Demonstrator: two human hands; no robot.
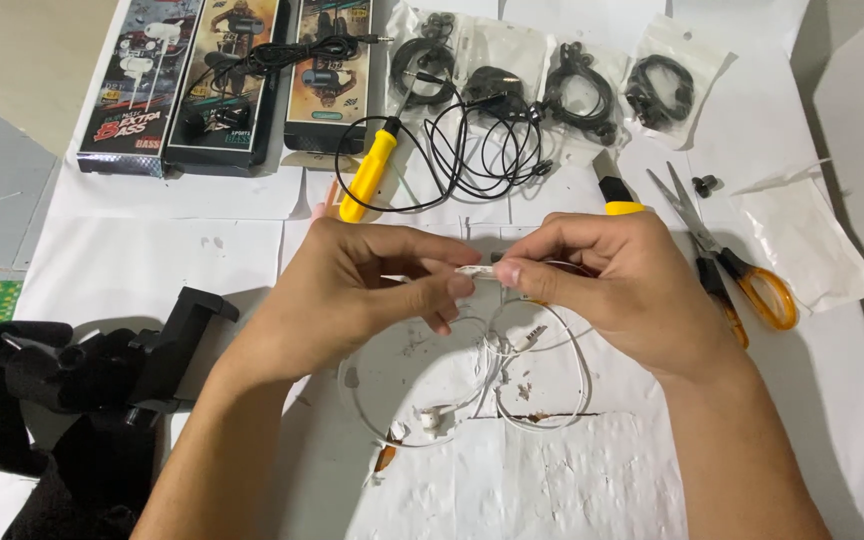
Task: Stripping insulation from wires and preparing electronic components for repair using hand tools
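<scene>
This looks like a makeshift repair bench at home rather than a proper workshop, probably set on the floor. White paper sheets [152, 260] cover the work surface, scarred and torn near the middle. Along the far edge lie boxed earphone packs [222, 80] and clear plastic bags of black coiled earphones [572, 85], with a yellow-handled screwdriver [367, 170] and orange-handled scissors [732, 260] beside them.

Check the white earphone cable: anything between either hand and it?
Nothing visible. The left hand and right hand both pinch the small inline piece of the white earphone cable directly between their fingertips. Its loops hang onto the white paper below; the scissors lie off to the right.
</scene>
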